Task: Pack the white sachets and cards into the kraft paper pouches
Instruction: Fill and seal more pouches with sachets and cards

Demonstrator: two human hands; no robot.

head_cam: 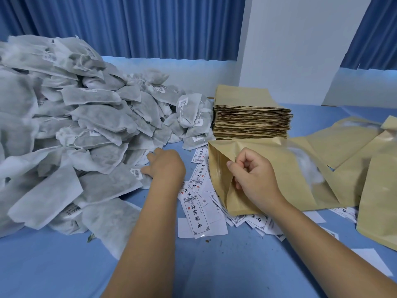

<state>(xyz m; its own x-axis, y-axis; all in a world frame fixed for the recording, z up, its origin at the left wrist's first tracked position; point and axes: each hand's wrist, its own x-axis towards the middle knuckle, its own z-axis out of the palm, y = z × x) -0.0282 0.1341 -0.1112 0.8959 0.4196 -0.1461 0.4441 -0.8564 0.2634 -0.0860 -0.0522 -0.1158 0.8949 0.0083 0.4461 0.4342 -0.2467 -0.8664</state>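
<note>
1. Kraft paper comes first in the head view. The right hand [253,175] has its grip pinched on the upper lip of an open pouch [279,166]. The pouch lies on its side on the blue counter [64,265], mouth facing left.
2. The left hand [165,166] lies on a labelled sachet [116,186] at the near edge of the sachet pile [75,115] on the left. Its fingers are tucked out of sight, so I cannot tell whether the grip has closed or only touches.
3. Likely trouble: pulling a low sachet could bring the heaped ones sliding down, and strings may snag neighbours. If the pinch slips, the mouth would flatten and the sachet would jam at the lip.
4. Loose cards [196,211] lie under and beside the open pouch and could be dragged along.
5. Contents: something white shows through the open pouch's window, but what it is stays unclear. The pouch stack [251,119] just beyond looks flat and unfilled. The side pouches [378,201] lie overlapped at the right.
</note>
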